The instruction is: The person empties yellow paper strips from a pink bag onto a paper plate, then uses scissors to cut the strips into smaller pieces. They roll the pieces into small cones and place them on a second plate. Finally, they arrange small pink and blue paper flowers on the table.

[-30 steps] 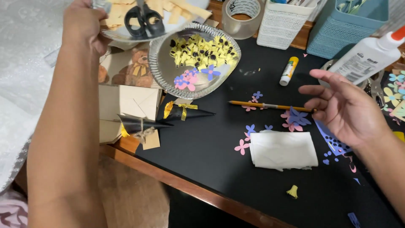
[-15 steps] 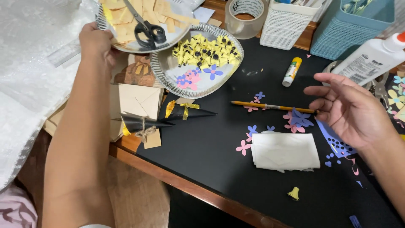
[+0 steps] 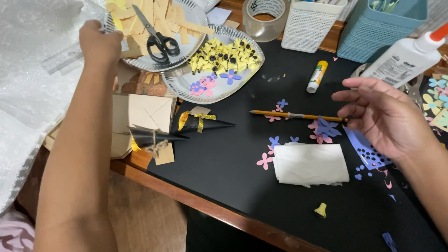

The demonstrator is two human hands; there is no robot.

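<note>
Black paper covers the wooden tabletop point(image 3: 224, 214). At its far left edge lies a paper plate point(image 3: 186, 18) with tan strips and black scissors point(image 3: 158, 39); the left hand point(image 3: 99, 44) has its grip clenched on this plate's rim. Beside it, a second plate point(image 3: 186, 86) carries yellow paper flowers. A folded white tissue point(image 3: 310, 164) lies nearer. The right hand point(image 3: 382, 116) hovers with a released grip, fingertips just beside the end of a pencil point(image 3: 294, 115).
</note>
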